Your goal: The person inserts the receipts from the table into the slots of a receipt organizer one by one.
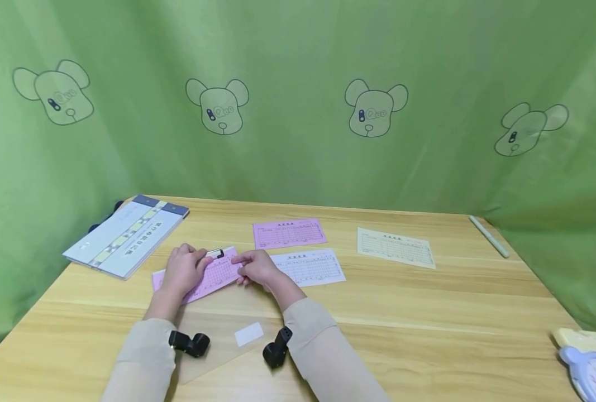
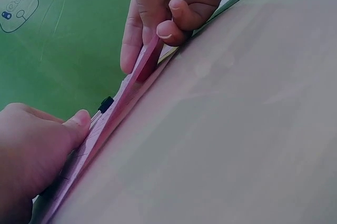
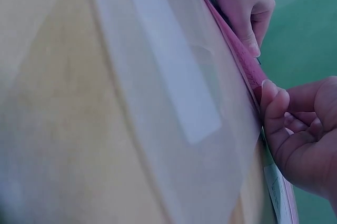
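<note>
A stack of pink printed forms (image 1: 216, 278) lies tilted before me, a black binder clip (image 1: 215, 254) on its upper edge. My left hand (image 1: 181, 271) lies over the left part, its thumb against the clip's handle; the other fingers are mostly hidden. My right hand (image 1: 258, 268) pinches the stack's right corner between thumb and fingers. In the left wrist view, that pink corner (image 2: 150, 55) is lifted and bent. Nearer me lies a translucent folder (image 1: 212, 346) with a white label (image 1: 249, 334).
Another pink form (image 1: 290, 233) and a white form (image 1: 311, 268) lie right of my hands, a pale yellow form (image 1: 396, 248) farther right. A booklet (image 1: 127, 234) lies at left, a pale green pen (image 1: 489, 237) at the right edge, a blue clock-like object (image 1: 591, 371) near right.
</note>
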